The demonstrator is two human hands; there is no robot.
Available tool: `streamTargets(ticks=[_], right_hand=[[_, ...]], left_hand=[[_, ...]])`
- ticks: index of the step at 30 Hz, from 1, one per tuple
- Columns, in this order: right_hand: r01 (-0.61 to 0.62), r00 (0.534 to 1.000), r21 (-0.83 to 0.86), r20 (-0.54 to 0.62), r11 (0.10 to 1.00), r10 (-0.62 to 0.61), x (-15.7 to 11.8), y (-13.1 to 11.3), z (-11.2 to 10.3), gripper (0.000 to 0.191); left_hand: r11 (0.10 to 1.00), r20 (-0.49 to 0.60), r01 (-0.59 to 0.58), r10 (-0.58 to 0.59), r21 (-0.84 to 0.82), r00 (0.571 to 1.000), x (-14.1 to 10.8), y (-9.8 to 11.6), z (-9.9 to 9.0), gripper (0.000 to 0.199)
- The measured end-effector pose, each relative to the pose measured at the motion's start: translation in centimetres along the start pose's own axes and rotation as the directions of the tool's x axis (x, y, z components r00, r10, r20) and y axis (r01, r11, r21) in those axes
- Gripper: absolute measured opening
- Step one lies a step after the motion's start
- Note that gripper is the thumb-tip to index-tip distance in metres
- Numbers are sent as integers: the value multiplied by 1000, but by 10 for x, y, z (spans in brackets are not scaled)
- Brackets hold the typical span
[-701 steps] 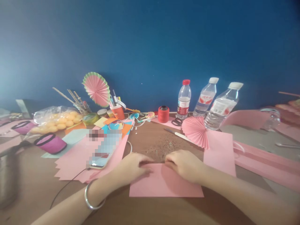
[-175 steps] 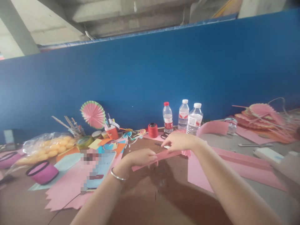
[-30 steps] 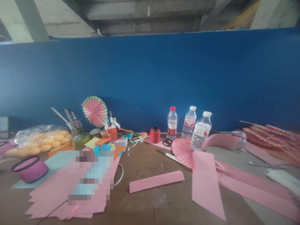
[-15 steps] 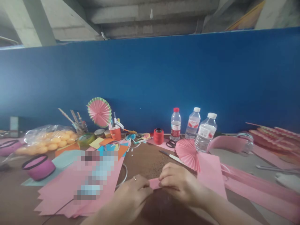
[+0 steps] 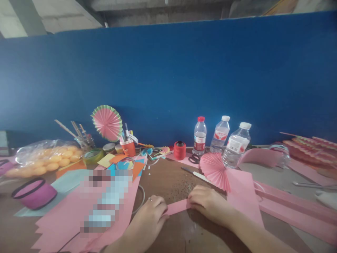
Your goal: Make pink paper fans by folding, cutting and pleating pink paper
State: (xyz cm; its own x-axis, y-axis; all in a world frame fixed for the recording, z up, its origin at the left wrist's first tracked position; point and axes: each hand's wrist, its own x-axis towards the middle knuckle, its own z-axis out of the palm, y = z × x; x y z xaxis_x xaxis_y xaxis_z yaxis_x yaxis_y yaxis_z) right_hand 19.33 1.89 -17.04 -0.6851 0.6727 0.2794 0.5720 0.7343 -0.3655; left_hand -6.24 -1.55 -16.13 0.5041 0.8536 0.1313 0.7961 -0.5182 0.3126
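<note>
A narrow strip of folded pink paper [image 5: 178, 207] stretches between my two hands, just above the brown tabletop [image 5: 181, 232]. Its left end is pinched by my left hand [image 5: 150, 216], which wears a ring. At the other end, the fingers of my right hand [image 5: 206, 202] are closed over the strip. Behind my right hand lie a pleated pink paper fan [image 5: 214, 168] and a craft knife [image 5: 201, 176]. Flat pink sheets [image 5: 243, 193] lie beside my right forearm, and another pile of pink paper [image 5: 60, 225] is to the left of my left hand.
Several bottles [image 5: 200, 135], a red spool of thread [image 5: 179, 151] and black-handled scissors [image 5: 194, 159] stand or lie at the back. An orange cup [image 5: 128, 147] of pens, a round watermelon fan [image 5: 107, 121], a bag of yellow balls [image 5: 52, 158] and a purple band [image 5: 35, 195] are leftward.
My hands have moved apart, so a longer stretch of the pink strip shows between them. The view has tilted down slightly.
</note>
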Motion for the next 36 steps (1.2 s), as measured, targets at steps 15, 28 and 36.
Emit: streamTargets(ticks=[15,28,36], right_hand=[[-56,997,-95,-56,994,50,-4,-18,-5,2],[39,994,22,-106,999,-36,6,-37,25,19],[78,988,53,-136,996,-70,8,-34,35,13]], left_hand=[[986,19,-13,16,-167,1000,4,1,-8,10],[985,36,-61,67,-159,997,4,16,5,19],[986,-10,-23,22,-165,1000,0,13,12,13]])
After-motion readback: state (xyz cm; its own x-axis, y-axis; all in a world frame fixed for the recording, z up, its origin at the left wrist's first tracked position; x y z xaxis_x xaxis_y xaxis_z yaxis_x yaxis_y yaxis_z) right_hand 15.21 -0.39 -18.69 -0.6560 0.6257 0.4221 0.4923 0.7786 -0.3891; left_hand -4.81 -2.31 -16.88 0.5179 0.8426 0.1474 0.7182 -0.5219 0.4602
